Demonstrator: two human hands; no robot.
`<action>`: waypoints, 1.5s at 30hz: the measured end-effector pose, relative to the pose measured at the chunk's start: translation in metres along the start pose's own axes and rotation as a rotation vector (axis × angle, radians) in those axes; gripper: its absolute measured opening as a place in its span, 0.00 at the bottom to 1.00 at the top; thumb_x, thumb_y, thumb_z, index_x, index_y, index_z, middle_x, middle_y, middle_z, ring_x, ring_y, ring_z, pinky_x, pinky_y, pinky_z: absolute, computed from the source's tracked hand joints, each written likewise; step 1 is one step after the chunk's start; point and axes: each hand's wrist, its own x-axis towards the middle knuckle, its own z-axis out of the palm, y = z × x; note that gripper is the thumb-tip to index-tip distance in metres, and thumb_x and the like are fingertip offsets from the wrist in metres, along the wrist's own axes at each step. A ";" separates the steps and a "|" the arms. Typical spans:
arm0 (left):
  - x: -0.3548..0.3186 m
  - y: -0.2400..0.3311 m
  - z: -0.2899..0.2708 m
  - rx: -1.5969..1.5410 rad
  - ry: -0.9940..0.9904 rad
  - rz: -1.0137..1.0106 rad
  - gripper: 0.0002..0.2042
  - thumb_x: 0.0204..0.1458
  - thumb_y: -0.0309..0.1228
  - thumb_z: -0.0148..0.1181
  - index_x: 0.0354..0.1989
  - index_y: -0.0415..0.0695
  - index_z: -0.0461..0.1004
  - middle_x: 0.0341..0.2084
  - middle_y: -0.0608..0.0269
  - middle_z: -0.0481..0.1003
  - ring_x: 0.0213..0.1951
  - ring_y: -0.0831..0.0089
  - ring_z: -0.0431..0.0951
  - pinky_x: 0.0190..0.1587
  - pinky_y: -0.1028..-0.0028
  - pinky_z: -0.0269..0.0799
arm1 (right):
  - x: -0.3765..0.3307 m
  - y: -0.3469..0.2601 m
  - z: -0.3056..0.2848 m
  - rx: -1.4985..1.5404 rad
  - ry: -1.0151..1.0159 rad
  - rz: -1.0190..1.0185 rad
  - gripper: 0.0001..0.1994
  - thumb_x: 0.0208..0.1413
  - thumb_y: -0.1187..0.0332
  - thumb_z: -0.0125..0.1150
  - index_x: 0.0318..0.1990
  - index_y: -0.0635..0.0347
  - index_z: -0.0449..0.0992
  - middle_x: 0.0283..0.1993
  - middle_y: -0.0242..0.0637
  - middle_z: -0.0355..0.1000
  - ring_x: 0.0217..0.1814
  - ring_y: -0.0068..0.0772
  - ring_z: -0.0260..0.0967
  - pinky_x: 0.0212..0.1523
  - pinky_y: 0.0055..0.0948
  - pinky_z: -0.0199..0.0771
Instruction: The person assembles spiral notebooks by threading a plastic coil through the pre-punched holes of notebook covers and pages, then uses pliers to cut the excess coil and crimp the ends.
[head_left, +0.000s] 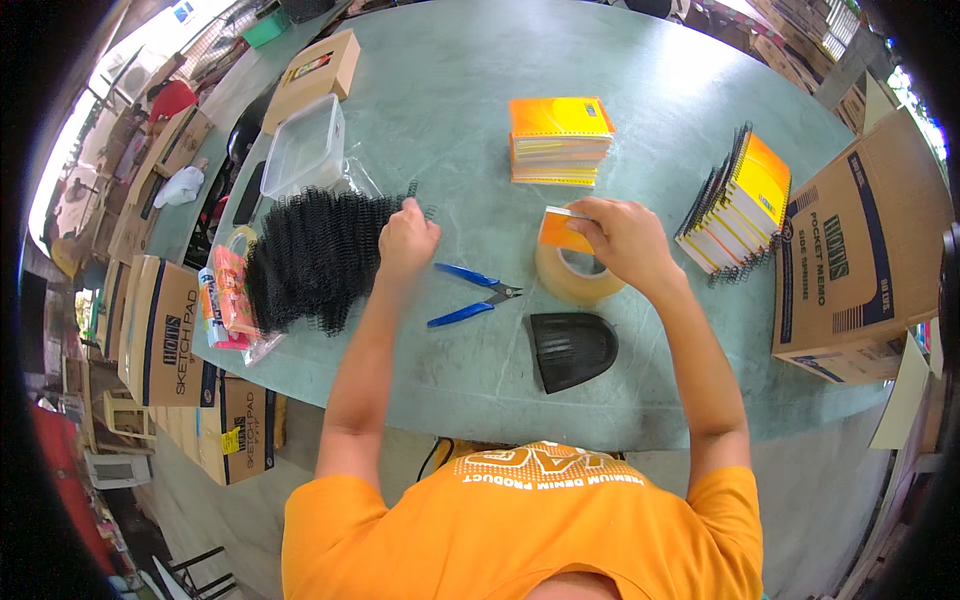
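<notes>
Notepad point(562, 230), small and orange, sits in the right hand point(622, 238), pinched at its right edge and held over a tape roll point(578, 275) near the table's middle. Its long axis runs roughly left to right, with the free end toward the left hand point(405, 240). That hand is closed in a narrow pinch on a black coil point(412, 192) at the right edge of the coil pile point(315, 255), so coil and notepad lie near each other, the coil to the pad's left.

Closest to the person, a black ribbed cover point(570, 348) lies on the green table point(480, 70). Just beyond it, between the two hands, are blue-handled pliers point(470, 295), tips pointing right toward the tape roll.

Left of the coil pile lie bagged packets point(225, 295) in pink and orange. Beyond the pile stands a clear plastic tub point(305, 145), and farther still a flat brown carton point(312, 75). Mid-table, past the right hand, is a neat stack of orange pads point(560, 140). To the right, bound pads point(740, 205) lean in a row beside a brown box point(865, 250) with blue print. Below the table's left edge stand more brown cartons point(165, 330) with blue lettering.
</notes>
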 end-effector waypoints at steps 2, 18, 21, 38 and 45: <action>-0.006 0.000 0.006 -0.012 -0.001 0.049 0.14 0.46 0.27 0.52 0.41 0.34 0.64 0.32 0.42 0.73 0.35 0.46 0.76 0.39 0.57 0.72 | 0.001 -0.001 0.006 -0.015 -0.019 0.020 0.09 0.53 0.60 0.53 0.35 0.51 0.75 0.28 0.40 0.74 0.31 0.45 0.72 0.30 0.41 0.70; -0.054 0.087 -0.029 -0.759 0.045 0.275 0.13 0.55 0.36 0.54 0.40 0.38 0.75 0.26 0.56 0.75 0.26 0.73 0.71 0.33 0.75 0.68 | 0.007 -0.009 0.003 -0.010 -0.097 0.119 0.10 0.52 0.61 0.55 0.39 0.51 0.77 0.29 0.42 0.74 0.31 0.47 0.72 0.31 0.42 0.70; -0.057 0.091 -0.031 -0.706 0.074 0.405 0.12 0.53 0.35 0.56 0.39 0.38 0.75 0.25 0.57 0.75 0.26 0.73 0.72 0.31 0.75 0.68 | 0.008 -0.010 0.001 0.037 -0.075 0.087 0.10 0.53 0.62 0.55 0.40 0.49 0.77 0.30 0.41 0.75 0.32 0.46 0.72 0.32 0.41 0.70; -0.047 0.089 -0.031 -0.602 0.110 0.547 0.12 0.55 0.36 0.52 0.32 0.38 0.74 0.18 0.56 0.72 0.19 0.71 0.72 0.24 0.73 0.66 | 0.006 -0.015 -0.007 0.067 -0.136 0.075 0.10 0.52 0.65 0.55 0.41 0.47 0.77 0.30 0.40 0.75 0.31 0.45 0.72 0.32 0.40 0.70; -0.038 0.093 -0.044 -0.988 -0.539 -0.005 0.13 0.56 0.38 0.51 0.30 0.39 0.74 0.17 0.62 0.72 0.17 0.80 0.70 0.22 0.77 0.65 | 0.002 -0.006 0.001 0.121 -0.089 -0.011 0.11 0.50 0.69 0.53 0.42 0.50 0.76 0.34 0.41 0.75 0.36 0.45 0.72 0.35 0.41 0.71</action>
